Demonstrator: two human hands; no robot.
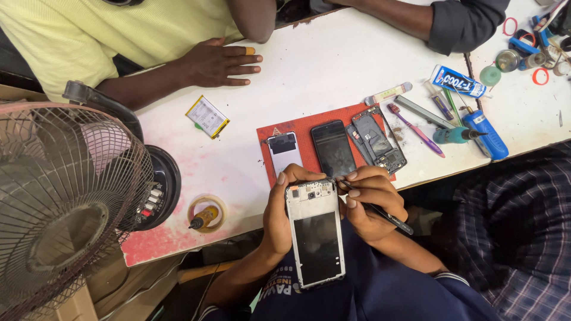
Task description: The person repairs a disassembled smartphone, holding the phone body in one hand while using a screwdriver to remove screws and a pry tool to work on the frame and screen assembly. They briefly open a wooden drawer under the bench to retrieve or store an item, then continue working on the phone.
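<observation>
Left hand (278, 215) grips phone frame (315, 235) by left edge, near body, below surface (333, 65) edge. Right hand (372, 202) pinches tool (380, 211), tip at frame's top, 12 o'clock end. Best: steady frame, light pressure, shallow angle. Beyond, at 12 o'clock: red mat (303, 134) with phones. Fan (65, 196) at 9 o'clock.

Opened phone (315, 235): pale plastic-looking frame, glossy dark panel inside. Tool (380, 211) in the right hand (372, 202) looked matt black, slim. Mat (285, 128) was matt red, rubbery. Table (321, 65) was white, smooth, with pink staining. Fan guard (59, 202) was thin wire, metal-looking. Battery (207, 116) had a foil-like sheen. Screwdriver (485, 134) had a glossy blue plastic handle.
</observation>
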